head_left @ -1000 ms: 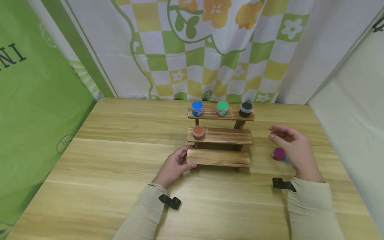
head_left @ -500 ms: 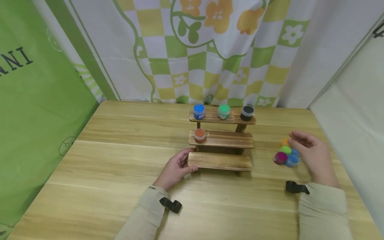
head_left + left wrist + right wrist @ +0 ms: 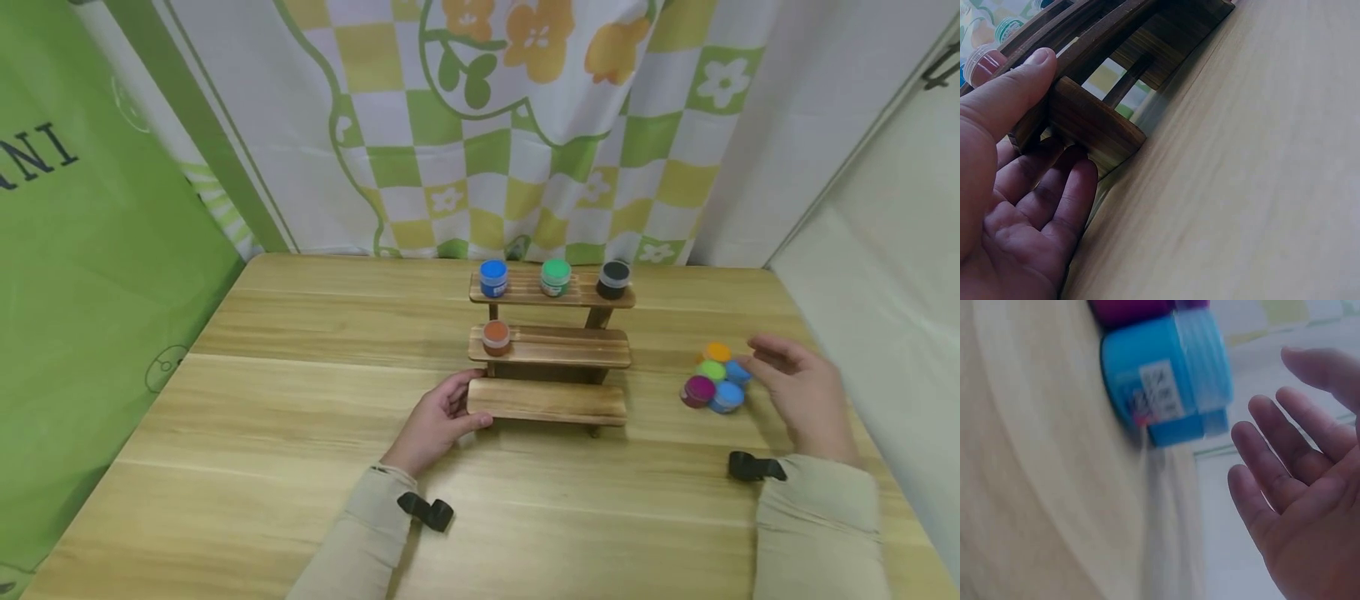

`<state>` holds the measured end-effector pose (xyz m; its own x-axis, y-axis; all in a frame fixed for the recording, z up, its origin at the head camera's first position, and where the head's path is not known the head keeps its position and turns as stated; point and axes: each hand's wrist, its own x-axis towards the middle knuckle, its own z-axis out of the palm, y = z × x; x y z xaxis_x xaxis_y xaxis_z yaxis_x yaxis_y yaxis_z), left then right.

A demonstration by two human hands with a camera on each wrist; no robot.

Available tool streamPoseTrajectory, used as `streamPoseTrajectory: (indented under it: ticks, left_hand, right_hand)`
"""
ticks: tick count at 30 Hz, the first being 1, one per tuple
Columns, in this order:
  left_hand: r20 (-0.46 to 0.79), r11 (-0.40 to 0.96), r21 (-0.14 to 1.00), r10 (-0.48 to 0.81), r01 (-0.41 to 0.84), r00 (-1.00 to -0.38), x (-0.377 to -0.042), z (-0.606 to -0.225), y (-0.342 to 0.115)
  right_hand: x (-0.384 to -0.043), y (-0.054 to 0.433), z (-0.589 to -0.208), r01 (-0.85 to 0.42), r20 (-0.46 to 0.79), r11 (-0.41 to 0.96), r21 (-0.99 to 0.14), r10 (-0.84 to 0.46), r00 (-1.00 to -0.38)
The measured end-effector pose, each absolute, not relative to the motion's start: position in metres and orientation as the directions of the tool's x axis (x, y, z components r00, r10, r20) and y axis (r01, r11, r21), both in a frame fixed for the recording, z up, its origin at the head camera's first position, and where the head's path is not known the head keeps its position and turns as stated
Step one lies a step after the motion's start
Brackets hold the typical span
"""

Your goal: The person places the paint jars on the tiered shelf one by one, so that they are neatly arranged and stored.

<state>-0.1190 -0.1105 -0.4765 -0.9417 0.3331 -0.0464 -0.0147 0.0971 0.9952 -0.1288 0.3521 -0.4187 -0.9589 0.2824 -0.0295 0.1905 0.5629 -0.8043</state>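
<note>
A three-step wooden display rack stands on the table. My left hand grips the left end of its lowest step; in the left wrist view the thumb lies over the edge and the fingers curl beneath. To the right of the rack, small paint jars cluster: orange, light green, magenta and two blue ones, the nearer blue jar in front. Just right of them hovers my right hand, fingertips near the farther blue jar. The right wrist view shows its fingers apart, holding nothing.
On the top step sit a blue jar, a green jar and a black jar. An orange-brown jar is at the left of the middle step. A checked curtain hangs behind the wooden table.
My right hand has moved right, from over the jar cluster to its right side, uncovering the orange, green and blue jars. The left hand keeps its grip on the rack.
</note>
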Motion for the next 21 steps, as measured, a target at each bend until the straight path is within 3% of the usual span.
streamPoseTrajectory:
  ticks: [5,10,21]
  left_hand:
    - [-0.049,0.099,0.995,0.331,-0.017,-0.943,-0.119,-0.477,-0.11]
    - [-0.057,0.103,0.994,0.328,-0.024,-0.943,-0.118,-0.477,-0.11]
    - [-0.057,0.107,0.994,0.321,-0.023,-0.946,-0.119,-0.476,-0.11]
  right_hand:
    - [-0.127,0.363,-0.429,0.145,-0.01,0.578,-0.803,0.23,-0.973]
    - [-0.125,0.369,-0.437,0.16,-0.074,0.534,-0.83,0.179,-0.981]
    - [-0.125,0.375,-0.44,0.186,-0.156,0.607,-0.773,0.102,-0.982]
